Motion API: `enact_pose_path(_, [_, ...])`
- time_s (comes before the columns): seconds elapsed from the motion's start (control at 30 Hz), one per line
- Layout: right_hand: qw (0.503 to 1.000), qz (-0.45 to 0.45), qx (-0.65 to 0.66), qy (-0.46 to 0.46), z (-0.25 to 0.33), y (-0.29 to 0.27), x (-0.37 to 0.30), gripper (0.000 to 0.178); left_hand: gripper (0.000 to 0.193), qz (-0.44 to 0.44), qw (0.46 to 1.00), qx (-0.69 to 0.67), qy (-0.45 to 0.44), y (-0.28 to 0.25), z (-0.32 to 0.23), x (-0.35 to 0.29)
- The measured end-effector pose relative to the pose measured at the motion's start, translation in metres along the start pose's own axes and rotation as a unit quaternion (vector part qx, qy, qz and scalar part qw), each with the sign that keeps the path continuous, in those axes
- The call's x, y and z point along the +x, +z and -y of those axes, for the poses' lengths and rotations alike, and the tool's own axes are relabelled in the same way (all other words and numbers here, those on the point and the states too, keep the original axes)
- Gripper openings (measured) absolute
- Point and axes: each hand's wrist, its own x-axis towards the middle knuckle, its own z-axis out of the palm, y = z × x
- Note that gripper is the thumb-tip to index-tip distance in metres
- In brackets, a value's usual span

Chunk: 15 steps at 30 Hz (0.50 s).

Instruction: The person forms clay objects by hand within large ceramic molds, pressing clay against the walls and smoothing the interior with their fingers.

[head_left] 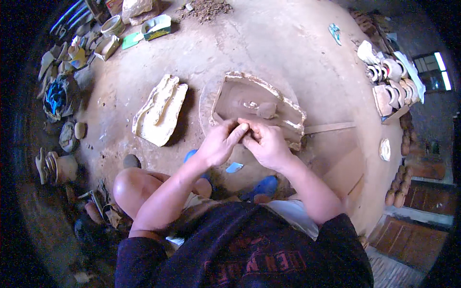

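Note:
A plaster mould (289,102) with a pale, chipped rim is lined with brown clay (235,98). It rests on a round flat board (207,103). Inside it are a lump of clay (267,110) and small whitish bits (249,104). My left hand (224,140) and my right hand (267,145) meet at the mould's near edge. Fingers of both are curled, thumbs close together, and clay stains the fingertips. What they pinch is hidden beneath them. To the left, a second cream plaster mould piece (161,111) with a carved hollow lies on the floor.
A flat wooden strip (331,127) extends right of the mould. A small blue piece (234,167) lies close to my blue footwear (263,187). Curved mould pieces (396,91) are stacked at right. Boxes (156,27) and a heap of dry clay (205,10) sit at the back.

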Motion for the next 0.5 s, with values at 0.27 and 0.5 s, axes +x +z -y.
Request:
enact_pose_path(0.27, [0.949, 0.050, -0.282, -0.134, -0.002, -0.013, -0.018, 0.021, 0.049, 0.143, 0.930, -0.160, -0.298, 0.008, 0.001, -0.008])
enact_pose_path(0.5, [0.993, 0.022, -0.063, 0.095, -0.016, -0.009, -0.010, 0.019, 0.035, 0.075, 0.949, -0.203, -0.229, 0.009, 0.009, -0.006])
